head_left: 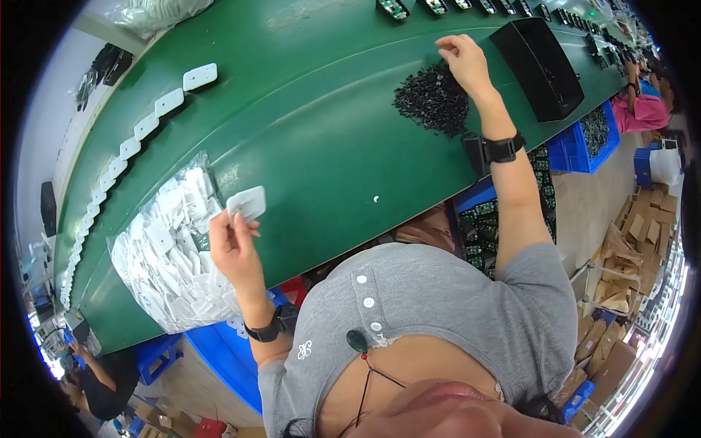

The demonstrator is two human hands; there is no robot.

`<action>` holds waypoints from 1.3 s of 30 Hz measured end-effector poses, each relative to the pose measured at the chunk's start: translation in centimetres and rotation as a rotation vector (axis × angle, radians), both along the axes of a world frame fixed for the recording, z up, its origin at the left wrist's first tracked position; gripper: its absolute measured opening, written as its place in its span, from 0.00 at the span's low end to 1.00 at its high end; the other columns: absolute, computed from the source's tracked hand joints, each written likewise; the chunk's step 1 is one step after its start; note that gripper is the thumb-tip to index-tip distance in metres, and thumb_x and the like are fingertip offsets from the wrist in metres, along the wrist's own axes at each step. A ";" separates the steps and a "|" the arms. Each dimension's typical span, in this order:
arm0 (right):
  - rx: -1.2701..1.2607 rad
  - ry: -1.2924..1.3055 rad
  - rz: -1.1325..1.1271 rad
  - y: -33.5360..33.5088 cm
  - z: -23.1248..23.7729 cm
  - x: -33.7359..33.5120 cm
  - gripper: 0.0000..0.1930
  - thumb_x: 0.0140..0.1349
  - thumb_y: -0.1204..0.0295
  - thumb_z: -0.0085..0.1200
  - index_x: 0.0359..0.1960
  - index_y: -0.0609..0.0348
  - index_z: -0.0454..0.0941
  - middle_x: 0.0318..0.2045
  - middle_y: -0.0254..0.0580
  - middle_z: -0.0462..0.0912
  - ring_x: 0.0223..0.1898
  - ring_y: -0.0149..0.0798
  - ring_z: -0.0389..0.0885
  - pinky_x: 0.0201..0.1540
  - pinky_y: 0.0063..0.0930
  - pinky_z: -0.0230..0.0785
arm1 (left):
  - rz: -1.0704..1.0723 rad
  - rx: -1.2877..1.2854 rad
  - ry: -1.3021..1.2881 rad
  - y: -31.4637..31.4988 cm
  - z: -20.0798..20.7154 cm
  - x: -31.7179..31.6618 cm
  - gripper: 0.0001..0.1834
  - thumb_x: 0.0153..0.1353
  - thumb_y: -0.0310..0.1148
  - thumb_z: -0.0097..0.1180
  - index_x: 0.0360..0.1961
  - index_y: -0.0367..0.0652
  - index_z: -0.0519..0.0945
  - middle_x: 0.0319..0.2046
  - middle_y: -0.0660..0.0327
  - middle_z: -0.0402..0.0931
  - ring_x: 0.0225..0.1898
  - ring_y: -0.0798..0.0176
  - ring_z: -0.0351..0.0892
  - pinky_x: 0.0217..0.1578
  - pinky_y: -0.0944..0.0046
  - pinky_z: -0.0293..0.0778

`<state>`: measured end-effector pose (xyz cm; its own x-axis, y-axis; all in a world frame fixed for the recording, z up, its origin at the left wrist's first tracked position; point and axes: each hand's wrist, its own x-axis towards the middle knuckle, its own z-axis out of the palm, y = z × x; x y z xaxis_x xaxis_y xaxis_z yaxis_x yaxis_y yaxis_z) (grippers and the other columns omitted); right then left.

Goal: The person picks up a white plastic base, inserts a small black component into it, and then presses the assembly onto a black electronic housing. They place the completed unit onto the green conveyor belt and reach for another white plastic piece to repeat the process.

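My left hand (235, 252) is closed on a white plastic cover (252, 202) with rounded corners, gripping its lower edge above the green bench. Beside that hand lies a clear plastic bag (164, 248) full of similar white covers. At the far right, my right hand (467, 62) is held over the edge of a pile of small black parts (431, 98). Its thumb and fingertips are drawn together in a pinch; whatever may be between them is too small to make out.
A row of white covers (169, 102) curves along the left of the green bench (328, 160). Right of the pile stands a black open box (537, 73). Circuit-board units (394, 9) line the far edge. Blue bins (584, 142) sit below the bench; co-workers are at both ends.
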<state>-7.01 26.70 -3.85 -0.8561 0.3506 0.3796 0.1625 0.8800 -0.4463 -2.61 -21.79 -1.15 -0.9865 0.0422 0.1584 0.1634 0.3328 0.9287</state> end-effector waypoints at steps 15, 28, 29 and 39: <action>0.406 -0.339 0.318 1.8 1.2 0.3 0.07 0.56 0.81 0.52 0.36 0.59 0.73 0.35 0.44 0.74 0.43 0.49 0.74 0.45 0.41 0.68 | -0.364 0.228 -0.233 7.2 -0.9 1.2 0.15 0.68 0.21 0.47 0.55 0.34 0.71 0.37 0.56 0.75 0.27 0.69 0.78 0.26 0.73 0.75; -1.265 -0.145 0.536 -18.9 4.1 6.5 0.05 0.61 0.77 0.59 0.36 0.63 0.75 0.29 0.35 0.80 0.32 0.26 0.79 0.35 0.19 0.73 | -0.313 0.162 -0.163 10.9 -0.7 0.7 0.09 0.63 0.20 0.53 0.45 0.36 0.78 0.31 0.59 0.74 0.23 0.71 0.77 0.21 0.73 0.72; -1.215 -0.194 0.498 -19.5 3.8 6.7 0.05 0.61 0.77 0.59 0.35 0.63 0.76 0.29 0.34 0.80 0.31 0.25 0.78 0.35 0.18 0.72 | -0.321 0.152 -0.117 11.0 -0.5 0.7 0.09 0.63 0.19 0.53 0.44 0.37 0.78 0.31 0.59 0.74 0.22 0.70 0.77 0.20 0.72 0.72; -1.418 -0.310 0.485 -22.3 2.8 7.3 0.06 0.62 0.76 0.58 0.39 0.64 0.79 0.33 0.36 0.82 0.33 0.25 0.78 0.37 0.18 0.71 | -0.305 0.041 0.096 9.4 -1.1 0.6 0.06 0.61 0.19 0.54 0.39 0.37 0.78 0.30 0.59 0.74 0.22 0.67 0.77 0.21 0.69 0.74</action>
